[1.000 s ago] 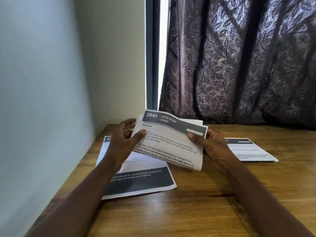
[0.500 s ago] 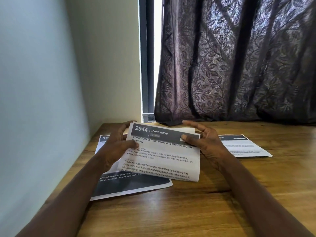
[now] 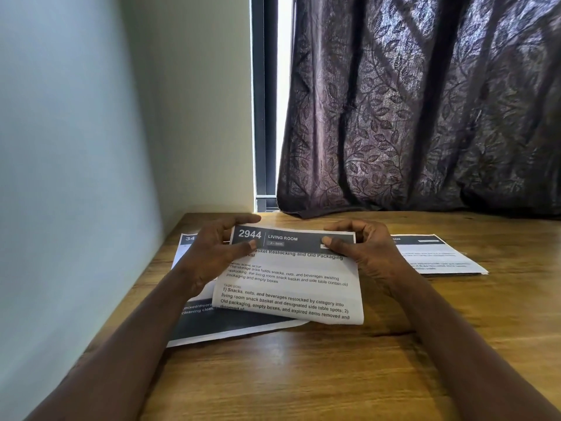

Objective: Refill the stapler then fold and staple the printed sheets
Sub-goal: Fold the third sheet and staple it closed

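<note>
The folded sheet (image 3: 291, 281) is pinched at its far corners, the left one between thumb and fingers of the left hand (image 3: 209, 256), the right one likewise by the right hand (image 3: 370, 253). Its long axis runs from 9 to 3 o'clock, with the header toward 12 and the fold toward 6. A flat sheet (image 3: 230, 326) on the desk (image 3: 303, 375) is overlapped at 8 o'clock; another sheet (image 3: 437, 256) lies at 2 o'clock.

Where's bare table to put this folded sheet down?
Bare wood: the near table in front of the flat sheet, and the near right, in front of the sheet on the right. A thin strip runs under the curtain hem. Crowded: the left by the wall, where the folded sheet overlaps the flat one.
</note>
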`<state>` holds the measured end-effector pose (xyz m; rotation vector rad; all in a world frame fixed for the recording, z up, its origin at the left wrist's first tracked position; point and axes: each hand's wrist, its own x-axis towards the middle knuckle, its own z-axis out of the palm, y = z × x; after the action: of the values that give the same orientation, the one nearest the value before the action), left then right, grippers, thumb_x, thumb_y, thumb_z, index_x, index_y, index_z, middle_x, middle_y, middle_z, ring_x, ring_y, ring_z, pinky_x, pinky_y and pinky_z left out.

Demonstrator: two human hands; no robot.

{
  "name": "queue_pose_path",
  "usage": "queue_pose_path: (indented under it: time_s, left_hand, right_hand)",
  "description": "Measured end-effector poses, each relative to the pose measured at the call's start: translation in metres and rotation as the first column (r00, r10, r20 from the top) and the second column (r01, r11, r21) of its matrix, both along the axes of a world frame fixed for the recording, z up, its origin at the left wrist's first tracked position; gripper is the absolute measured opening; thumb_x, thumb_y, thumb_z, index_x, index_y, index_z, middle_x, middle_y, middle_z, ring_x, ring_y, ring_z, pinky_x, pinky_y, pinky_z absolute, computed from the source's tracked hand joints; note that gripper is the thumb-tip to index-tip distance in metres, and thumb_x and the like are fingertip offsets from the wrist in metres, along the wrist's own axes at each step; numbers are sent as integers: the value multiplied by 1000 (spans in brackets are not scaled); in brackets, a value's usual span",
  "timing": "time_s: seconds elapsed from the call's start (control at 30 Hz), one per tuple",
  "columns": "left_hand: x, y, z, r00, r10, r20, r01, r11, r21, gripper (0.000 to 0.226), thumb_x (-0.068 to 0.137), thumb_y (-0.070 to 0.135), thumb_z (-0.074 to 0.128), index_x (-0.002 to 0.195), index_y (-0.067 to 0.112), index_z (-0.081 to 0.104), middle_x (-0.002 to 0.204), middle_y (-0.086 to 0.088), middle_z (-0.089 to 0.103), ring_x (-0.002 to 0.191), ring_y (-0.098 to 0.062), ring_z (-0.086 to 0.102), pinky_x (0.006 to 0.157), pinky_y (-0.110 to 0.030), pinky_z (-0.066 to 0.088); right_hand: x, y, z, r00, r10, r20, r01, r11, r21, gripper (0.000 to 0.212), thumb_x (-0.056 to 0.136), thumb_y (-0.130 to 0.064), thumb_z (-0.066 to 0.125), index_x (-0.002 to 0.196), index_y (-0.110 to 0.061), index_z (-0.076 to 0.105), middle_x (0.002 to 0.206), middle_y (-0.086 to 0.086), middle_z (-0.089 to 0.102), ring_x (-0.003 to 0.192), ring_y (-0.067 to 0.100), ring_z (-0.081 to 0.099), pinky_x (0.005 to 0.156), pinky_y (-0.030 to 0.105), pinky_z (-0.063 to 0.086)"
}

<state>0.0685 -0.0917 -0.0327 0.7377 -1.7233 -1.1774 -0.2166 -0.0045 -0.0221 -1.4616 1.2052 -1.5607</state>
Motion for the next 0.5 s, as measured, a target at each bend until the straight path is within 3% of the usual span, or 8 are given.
queue_pose_path:
  time_s: [0.1,0.2,0.33,0.4,0.5]
  left_hand:
    - [1,-2,-2,1000,19,12,-19,1000,-13,30,85,21,80,112,33,76,106,-3,80,90,-29,79,69,-39,65]
    - [1,-5,-4,997,69,42,-66,996,-63,19,87,26,79,105,32,78,100,-2,81,87,-23,79,70,-35,61]
    - [2,-6,-4,998,54,43,-50,994,-92,32,79,39,85,110,33,78,99,-3,81,88,-22,79,70,-33,62]
    - [1,-6,-3,998,63,30,-60,992,-109,34,75,41,88,107,32,80,100,-2,81,88,-21,79,71,-32,63]
    - [1,-8,-3,994,104,32,-98,986,-136,20,82,25,83,101,33,82,99,1,81,85,-16,78,72,-29,62]
  right_hand:
    - [-2,-1,-1,1000,0,-20,0,1000,-3,33,70,-19,86,100,-10,77,93,13,79,82,27,76,66,30,61]
    - [-4,-3,-3,998,-17,-58,15,1000,-27,14,81,-11,81,95,-14,79,78,0,77,70,13,73,61,22,56]
    - [-6,-5,-5,994,-26,-102,21,999,-46,14,86,-7,77,99,-11,79,62,-15,70,58,0,66,55,13,51]
    - [-5,-5,-5,995,-21,-94,16,998,-55,16,86,-6,76,101,-11,79,72,-12,75,66,3,70,60,14,53]
    - [-3,-5,-4,995,-55,-83,48,996,-79,13,85,-6,77,96,-11,80,89,1,80,80,9,73,68,16,54]
